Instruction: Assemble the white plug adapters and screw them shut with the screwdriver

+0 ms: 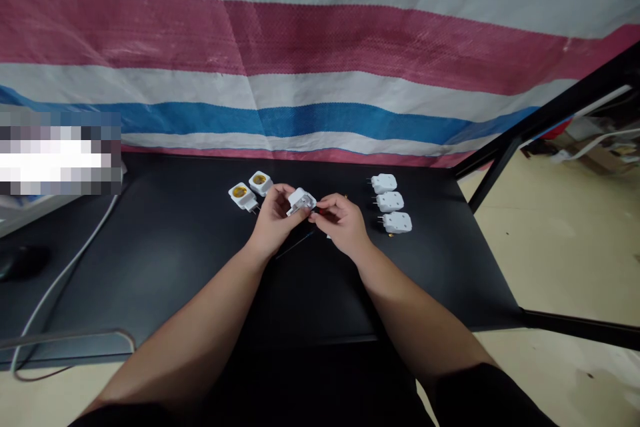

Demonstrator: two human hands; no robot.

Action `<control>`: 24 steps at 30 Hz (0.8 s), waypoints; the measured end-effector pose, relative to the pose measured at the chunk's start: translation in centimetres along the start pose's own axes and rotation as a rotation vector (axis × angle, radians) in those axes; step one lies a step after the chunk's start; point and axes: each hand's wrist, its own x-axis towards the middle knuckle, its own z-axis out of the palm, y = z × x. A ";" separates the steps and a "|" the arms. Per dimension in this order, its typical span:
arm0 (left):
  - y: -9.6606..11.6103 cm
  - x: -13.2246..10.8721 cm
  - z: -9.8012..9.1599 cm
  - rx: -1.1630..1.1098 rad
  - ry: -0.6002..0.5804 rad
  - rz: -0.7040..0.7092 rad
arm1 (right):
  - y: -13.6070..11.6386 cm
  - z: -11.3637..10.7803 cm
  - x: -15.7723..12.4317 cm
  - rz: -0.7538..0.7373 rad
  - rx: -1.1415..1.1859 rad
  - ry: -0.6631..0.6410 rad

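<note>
My left hand (274, 217) is closed around a small white plug adapter (301, 201), held just above the black table (165, 247). My right hand (341, 221) meets it from the right, fingers pinched at the adapter's edge; what they pinch is too small to make out. Two white adapters with yellow round insets (250, 190) lie just left of my hands. A column of three plain white adapters (391, 203) lies to the right.
A striped red, white and blue tarp (320, 60) hangs behind the table. A white cable (65, 273) runs along the table's left side, near a dark mouse (20, 260). A black frame bar (540, 113) slants at the right, over a pale floor.
</note>
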 end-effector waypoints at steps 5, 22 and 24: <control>0.0 0.1 -0.1 -0.016 0.018 -0.007 | 0.0 -0.1 0.1 0.013 0.003 0.028; 0.1 0.0 0.0 0.026 -0.018 0.027 | -0.3 -0.2 0.2 0.051 -0.008 0.017; 0.0 -0.1 0.0 0.028 -0.020 0.036 | -0.4 -0.3 0.3 0.062 0.019 0.010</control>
